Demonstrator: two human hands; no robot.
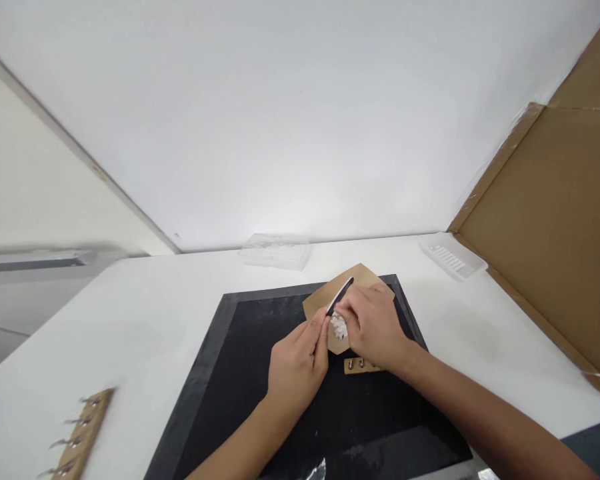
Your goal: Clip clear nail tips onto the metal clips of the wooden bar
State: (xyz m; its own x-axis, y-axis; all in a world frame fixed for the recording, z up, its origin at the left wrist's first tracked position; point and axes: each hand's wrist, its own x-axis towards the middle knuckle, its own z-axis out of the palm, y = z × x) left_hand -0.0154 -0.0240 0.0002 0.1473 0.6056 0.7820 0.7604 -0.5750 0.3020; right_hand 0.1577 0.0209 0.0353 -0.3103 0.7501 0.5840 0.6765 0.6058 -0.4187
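Note:
A slim, slightly curved black nail file (pixel 340 297) with a pale edge slants up from between my hands. My left hand (pixel 300 353) is closed, its thumb and fingers pinching around the file's lower end. Beside it, my right hand (pixel 373 320) is closed too, fingertips pressed together near the file; what is between them is too small to make out. Below the fingertips, a heap of small white pieces (pixel 339 327) lies on a brown paper sheet (pixel 325 297). A tan bar with metal posts (pixel 351 365) sits just under my right wrist, partly hidden by it.
A black mat (pixel 240 387) lies under the work on a white table (pixel 155 320). A second tan bar with metal prongs (pixel 87 430) stands at the left. Clear plastic cases (pixel 275 253) and a tray with white strips (pixel 453 257) lie toward the back. Cardboard (pixel 555 220) walls the right.

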